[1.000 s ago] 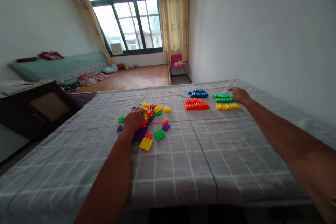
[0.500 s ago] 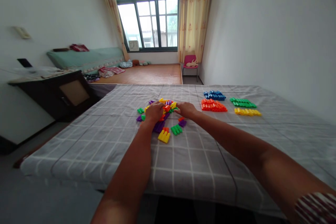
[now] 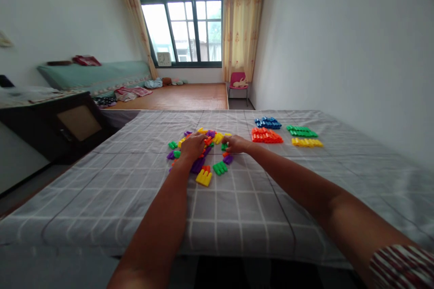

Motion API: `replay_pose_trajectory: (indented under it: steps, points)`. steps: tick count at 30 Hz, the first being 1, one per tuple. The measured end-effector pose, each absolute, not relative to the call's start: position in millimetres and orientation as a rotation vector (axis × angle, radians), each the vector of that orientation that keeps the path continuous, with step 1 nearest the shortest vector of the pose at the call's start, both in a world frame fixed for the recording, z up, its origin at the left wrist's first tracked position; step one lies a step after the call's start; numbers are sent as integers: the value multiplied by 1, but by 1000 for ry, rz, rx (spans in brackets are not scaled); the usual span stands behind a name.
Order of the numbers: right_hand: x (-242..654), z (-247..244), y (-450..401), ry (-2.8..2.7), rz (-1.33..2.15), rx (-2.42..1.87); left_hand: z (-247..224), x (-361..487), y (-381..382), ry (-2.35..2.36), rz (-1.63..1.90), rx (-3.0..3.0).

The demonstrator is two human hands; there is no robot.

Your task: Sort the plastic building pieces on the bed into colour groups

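Observation:
Colourful plastic building blocks lie in a loose ring on the checked cloth in front of me. My left hand (image 3: 194,145) is at the ring's left side, its fingers closed on an orange block (image 3: 208,142). A long purple piece (image 3: 202,159) slants below that block, partly hidden by the hand. My right hand (image 3: 236,144) has its fingertips pinched at a green block (image 3: 224,147) on the right side of the ring. Nearer to me lie a yellow block (image 3: 204,178), another green block (image 3: 220,168) and a purple block (image 3: 228,160).
To the right stand rows of joined blocks: blue (image 3: 268,122), orange (image 3: 267,135), green (image 3: 302,131) and yellow (image 3: 307,142). The checked cloth (image 3: 135,198) covers the table. Beyond are a bed (image 3: 190,95), a pink chair (image 3: 238,77) and a dark cabinet (image 3: 76,119).
My view has turned slightly right. The green block at my right hand now sits apart from the middle pieces, lower and to the right. My left hand stays at the orange block.

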State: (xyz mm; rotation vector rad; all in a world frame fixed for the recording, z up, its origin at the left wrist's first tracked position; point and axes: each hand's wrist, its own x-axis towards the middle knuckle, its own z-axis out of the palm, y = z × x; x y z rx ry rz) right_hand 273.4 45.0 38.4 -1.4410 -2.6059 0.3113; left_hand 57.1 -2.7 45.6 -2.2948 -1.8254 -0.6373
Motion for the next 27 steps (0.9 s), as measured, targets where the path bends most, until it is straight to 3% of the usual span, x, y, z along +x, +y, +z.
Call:
replay_pose_trajectory:
  steps: [8, 18, 27]
  points:
    - [367, 59, 56, -2303, 434, -1266, 42, 51, 6, -1831, -566, -2291]
    - [591, 62, 101, -1761, 147, -1993, 38, 44, 15, -1879, -517, -2265]
    - [606, 37, 126, -1949, 107, -1959, 38, 39, 15, -1854, -551, -2235]
